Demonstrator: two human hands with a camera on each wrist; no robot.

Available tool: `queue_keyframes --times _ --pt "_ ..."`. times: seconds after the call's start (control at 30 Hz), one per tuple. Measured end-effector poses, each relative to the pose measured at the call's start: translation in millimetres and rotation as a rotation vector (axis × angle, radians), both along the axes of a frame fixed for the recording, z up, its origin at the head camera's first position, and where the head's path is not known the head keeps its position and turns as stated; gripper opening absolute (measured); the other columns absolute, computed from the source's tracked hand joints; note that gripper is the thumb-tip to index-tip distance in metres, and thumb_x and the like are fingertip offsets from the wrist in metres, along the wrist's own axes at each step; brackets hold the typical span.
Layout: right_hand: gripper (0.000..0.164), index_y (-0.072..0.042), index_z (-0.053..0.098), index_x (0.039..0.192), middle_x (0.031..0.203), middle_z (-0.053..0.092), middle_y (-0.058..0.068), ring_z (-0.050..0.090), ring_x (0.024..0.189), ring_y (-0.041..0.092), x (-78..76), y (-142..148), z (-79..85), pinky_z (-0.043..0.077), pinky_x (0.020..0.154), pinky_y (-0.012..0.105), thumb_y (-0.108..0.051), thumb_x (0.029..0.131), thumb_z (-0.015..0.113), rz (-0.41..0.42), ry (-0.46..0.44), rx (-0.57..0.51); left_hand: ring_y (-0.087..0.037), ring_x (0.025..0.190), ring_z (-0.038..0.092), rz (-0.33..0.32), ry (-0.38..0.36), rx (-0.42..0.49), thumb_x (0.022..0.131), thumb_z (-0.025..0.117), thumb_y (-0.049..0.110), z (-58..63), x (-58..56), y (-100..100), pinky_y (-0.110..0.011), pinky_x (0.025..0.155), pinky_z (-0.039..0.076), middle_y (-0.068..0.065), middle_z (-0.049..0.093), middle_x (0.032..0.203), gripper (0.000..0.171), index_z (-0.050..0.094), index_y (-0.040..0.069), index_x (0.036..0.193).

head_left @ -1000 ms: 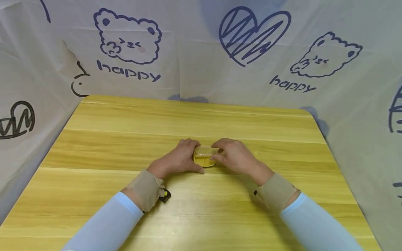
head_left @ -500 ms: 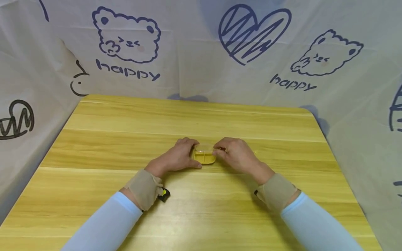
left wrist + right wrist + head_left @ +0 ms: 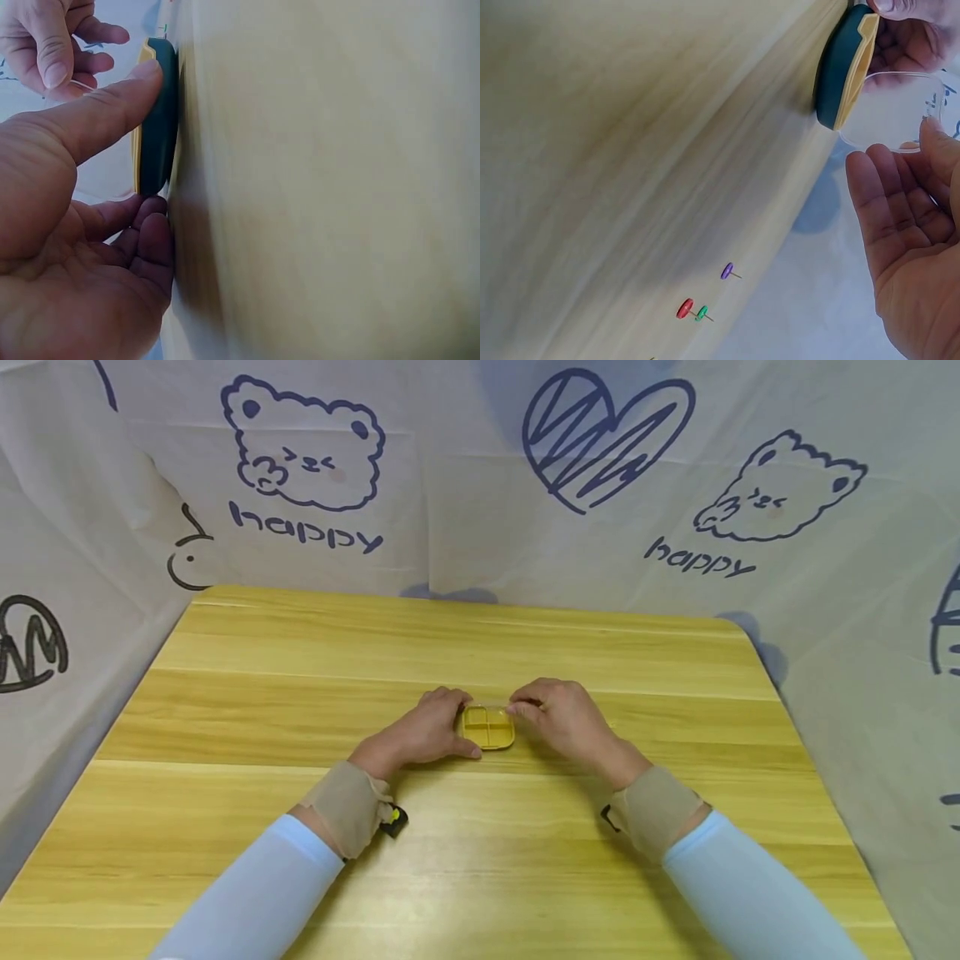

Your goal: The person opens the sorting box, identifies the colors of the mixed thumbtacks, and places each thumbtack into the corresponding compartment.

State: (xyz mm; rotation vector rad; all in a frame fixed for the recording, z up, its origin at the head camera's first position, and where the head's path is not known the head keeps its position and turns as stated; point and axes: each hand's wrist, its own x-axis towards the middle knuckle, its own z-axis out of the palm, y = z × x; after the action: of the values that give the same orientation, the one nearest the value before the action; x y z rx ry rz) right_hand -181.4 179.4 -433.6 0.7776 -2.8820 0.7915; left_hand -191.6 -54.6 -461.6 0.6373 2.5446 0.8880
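A small pill box [image 3: 488, 737] lies on the table, with several yellow compartments inside. Its outside is dark green [image 3: 157, 120] in the left wrist view. My left hand [image 3: 426, 732] grips the box from the left, thumb along the near edge and fingers at the far side. The clear lid [image 3: 900, 109] stands raised from the box. My right hand [image 3: 566, 720] pinches the lid between thumb and fingers at the box's far right corner. I see nothing in the compartments.
On the wooden table [image 3: 480, 860] lie push pins in the right wrist view: a purple pin [image 3: 727, 271], a red pin [image 3: 685, 308] and a green pin [image 3: 701, 313]. White cloth [image 3: 465, 527] with drawings hangs behind and beside the table.
My right hand has moved slightly up and away, swinging the clear lid farther up. The far compartments now show. My left hand stays on the box, which has shifted slightly away.
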Motion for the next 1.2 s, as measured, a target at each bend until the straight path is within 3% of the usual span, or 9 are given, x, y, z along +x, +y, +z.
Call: queue_keyframes --times 0.2,0.57,0.97,1.2 --pt "0.022 -0.018 0.074 0.098 0.099 0.071 -0.002 0.063 0.085 0.009 -4.4 0.3 0.3 0.053 0.071 0.032 -0.035 0.094 0.062 -0.054 -0.067 -0.029 -0.023 0.104 0.046 0.013 -0.018 -0.010 0.074 0.083 0.040 0.6 -3.6 2.4 -0.043 0.096 0.041 -0.009 0.054 0.118 0.080 0.047 0.004 0.136" --pt "0.023 -0.015 0.074 0.099 0.092 0.072 0.002 0.062 0.074 0.010 -12.5 -3.0 3.0 0.052 0.065 0.033 -0.033 0.095 0.060 -0.110 -0.119 -0.106 -0.025 0.110 0.046 0.004 -0.031 -0.025 0.072 0.084 0.039 1.9 -7.6 1.8 -0.043 0.101 0.039 -0.012 0.054 0.123 0.082 0.047 0.002 0.135" --pt "0.025 -0.009 0.074 0.097 0.086 0.073 0.013 0.069 0.069 0.025 -20.7 -2.6 4.4 0.056 0.058 0.032 -0.030 0.095 0.061 -0.191 -0.301 -0.280 -0.024 0.108 0.045 -0.029 -0.051 -0.005 0.073 0.084 0.035 4.5 -9.0 0.1 -0.043 0.100 0.038 -0.009 0.053 0.120 0.069 0.051 0.006 0.127" --pt "0.026 -0.009 0.074 0.096 0.086 0.072 0.017 0.069 0.073 0.027 -25.7 -2.0 2.3 0.058 0.062 0.039 -0.032 0.095 0.061 -0.207 -0.360 -0.330 -0.024 0.109 0.045 -0.042 -0.052 0.008 0.074 0.084 0.034 4.9 -9.3 -0.6 -0.043 0.101 0.038 -0.008 0.053 0.121 0.068 0.051 0.006 0.126"
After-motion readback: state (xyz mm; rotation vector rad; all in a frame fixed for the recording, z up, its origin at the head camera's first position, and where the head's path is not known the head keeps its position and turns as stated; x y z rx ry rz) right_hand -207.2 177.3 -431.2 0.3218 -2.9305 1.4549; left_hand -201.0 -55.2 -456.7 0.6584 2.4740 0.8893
